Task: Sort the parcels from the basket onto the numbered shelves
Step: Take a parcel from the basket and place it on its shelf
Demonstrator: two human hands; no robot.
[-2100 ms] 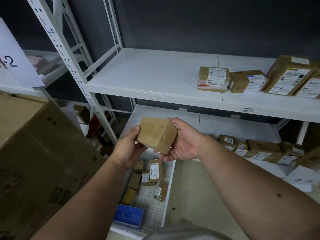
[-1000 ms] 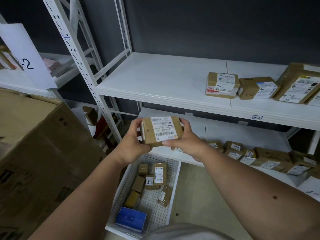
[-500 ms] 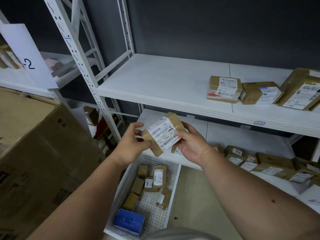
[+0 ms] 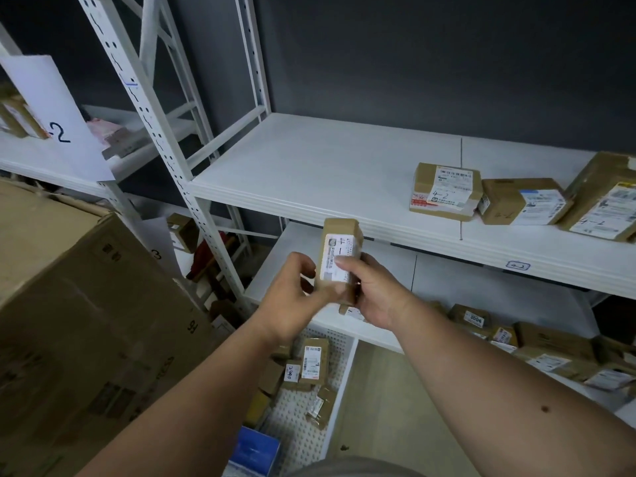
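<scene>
I hold a small brown parcel upright in front of the shelves, its white label facing me with a handwritten "4-" mark on it. My left hand grips its lower left side and my right hand grips its right side, thumb across the label. Below my hands a white perforated basket on the floor holds several small brown parcels and a blue box. The white shelf tagged "4-2" carries three parcels at its right, one marked "4-2".
A lower shelf holds several labelled parcels at the right. A large cardboard box stands close on my left. White perforated uprights separate a left shelf unit with a paper sign reading "-2".
I have turned the parcel from lying flat with its label tilted to standing upright, label toward me. My view has shifted slightly toward the shelf.
</scene>
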